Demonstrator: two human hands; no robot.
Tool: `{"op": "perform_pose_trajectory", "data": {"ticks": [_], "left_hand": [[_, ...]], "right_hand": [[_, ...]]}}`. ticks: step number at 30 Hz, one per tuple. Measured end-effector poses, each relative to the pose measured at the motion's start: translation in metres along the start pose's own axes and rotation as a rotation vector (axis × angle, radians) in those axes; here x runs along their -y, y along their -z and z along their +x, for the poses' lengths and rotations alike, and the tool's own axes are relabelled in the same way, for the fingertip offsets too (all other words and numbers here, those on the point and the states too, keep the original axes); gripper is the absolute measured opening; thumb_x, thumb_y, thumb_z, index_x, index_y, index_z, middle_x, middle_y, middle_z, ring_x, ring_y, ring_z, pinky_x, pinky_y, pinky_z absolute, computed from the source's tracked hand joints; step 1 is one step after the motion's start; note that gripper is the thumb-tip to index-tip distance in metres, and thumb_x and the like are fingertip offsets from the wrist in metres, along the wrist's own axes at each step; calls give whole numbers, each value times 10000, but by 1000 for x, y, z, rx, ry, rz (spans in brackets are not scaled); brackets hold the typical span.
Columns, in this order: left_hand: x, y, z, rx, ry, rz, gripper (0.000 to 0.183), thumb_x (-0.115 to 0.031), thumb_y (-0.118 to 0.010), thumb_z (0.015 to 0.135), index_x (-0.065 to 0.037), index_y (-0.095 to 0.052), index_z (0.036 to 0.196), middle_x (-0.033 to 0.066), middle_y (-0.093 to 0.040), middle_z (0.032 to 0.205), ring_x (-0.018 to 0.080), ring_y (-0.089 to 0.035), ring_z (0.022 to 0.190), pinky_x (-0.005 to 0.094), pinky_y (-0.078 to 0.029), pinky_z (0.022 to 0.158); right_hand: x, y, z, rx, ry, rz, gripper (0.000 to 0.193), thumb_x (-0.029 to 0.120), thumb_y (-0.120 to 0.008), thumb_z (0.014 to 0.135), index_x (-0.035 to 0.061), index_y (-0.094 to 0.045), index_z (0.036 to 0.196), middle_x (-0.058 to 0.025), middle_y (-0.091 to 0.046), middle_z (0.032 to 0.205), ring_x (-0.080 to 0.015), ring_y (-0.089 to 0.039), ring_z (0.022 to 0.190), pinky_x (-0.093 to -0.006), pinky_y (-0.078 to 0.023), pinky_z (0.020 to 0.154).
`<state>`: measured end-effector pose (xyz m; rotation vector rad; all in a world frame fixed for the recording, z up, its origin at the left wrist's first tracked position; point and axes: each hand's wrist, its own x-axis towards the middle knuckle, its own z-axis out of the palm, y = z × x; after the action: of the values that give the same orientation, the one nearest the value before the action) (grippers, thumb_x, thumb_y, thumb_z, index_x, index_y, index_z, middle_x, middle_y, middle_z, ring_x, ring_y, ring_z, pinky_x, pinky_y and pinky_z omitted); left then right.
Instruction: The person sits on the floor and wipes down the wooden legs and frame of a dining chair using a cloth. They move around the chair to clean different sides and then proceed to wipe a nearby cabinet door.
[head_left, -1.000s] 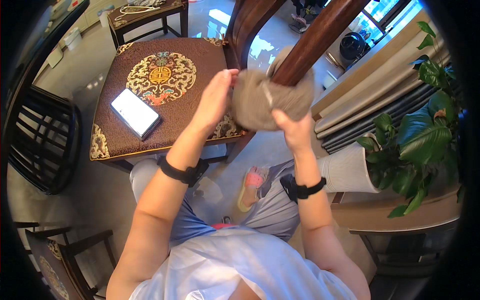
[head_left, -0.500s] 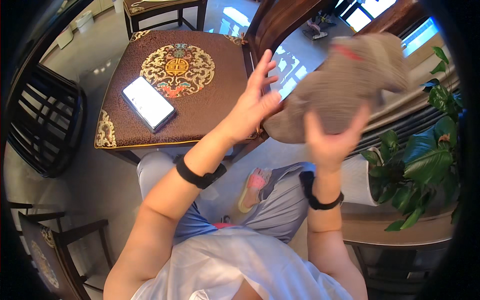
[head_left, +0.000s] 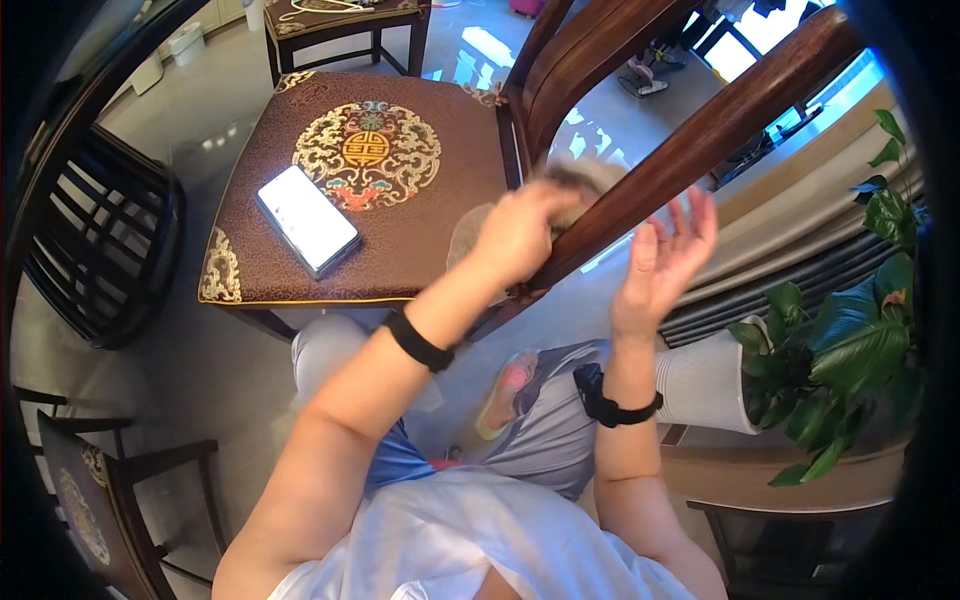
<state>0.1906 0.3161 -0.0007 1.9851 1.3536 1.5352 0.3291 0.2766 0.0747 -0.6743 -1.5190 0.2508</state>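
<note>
My left hand is closed on a grey-brown soft thing, at the right edge of a brown brocade chair seat. Much of this thing is hidden by the hand and by the chair's dark wooden rail, and its far part is smeared by motion, so its kind is unclear. To the right of the rail, my right hand is open with its fingers spread, holding nothing. A phone with a lit white screen lies on the seat, left of my left hand.
A leafy plant in a white ribbed pot stands at the right, beside a bench edge. Another chair is at the far side. A black slatted piece of furniture stands left, and a further chair lower left.
The grey-brown thing has moved left and down, from my right hand to my left hand at the seat's edge. My right hand has let go. The wooden rail it covered now shows.
</note>
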Motion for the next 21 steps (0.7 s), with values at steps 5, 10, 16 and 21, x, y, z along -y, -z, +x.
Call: {"op": "perform_pose_trajectory", "data": {"ticks": [5,10,16,21], "left_hand": [[-15,14,-3,135,111,-4,389,3,-540,787,-85,-662,1146,155,-643,1172,389,-607,1053,435,-498,909],[6,54,2,175,361,-71,362,-14,-561,808,-70,-659,1152,191,-657,1108,342,-653,1002,398,-506,887],[-16,73,37,-190,401,-821,332,-7,-554,903,-13,-587,1233,79,-657,1110,144,-608,1011,264,-484,885],[-71,77,22,-166,255,-1264,453,-77,-550,956,-65,-420,1391,81,-534,1308,159,-512,1188,310,-425,1010]], "right_hand": [[-57,3,-37,230,-236,171,673,287,-655,908,-17,-309,1399,-159,-510,1292,-260,-524,1135,-395,-410,966],[-81,-6,-59,337,-253,225,768,457,-648,892,-58,-376,1392,-175,-477,1359,-289,-463,1254,-402,-334,1068],[-53,1,-23,77,5,-6,863,516,-530,937,-52,-174,1481,-203,-286,1508,-322,-293,1396,-425,-199,1143],[35,18,25,184,550,-429,1032,535,-765,748,49,-236,1489,-292,-225,1522,-434,-293,1385,-513,-286,1101]]}}
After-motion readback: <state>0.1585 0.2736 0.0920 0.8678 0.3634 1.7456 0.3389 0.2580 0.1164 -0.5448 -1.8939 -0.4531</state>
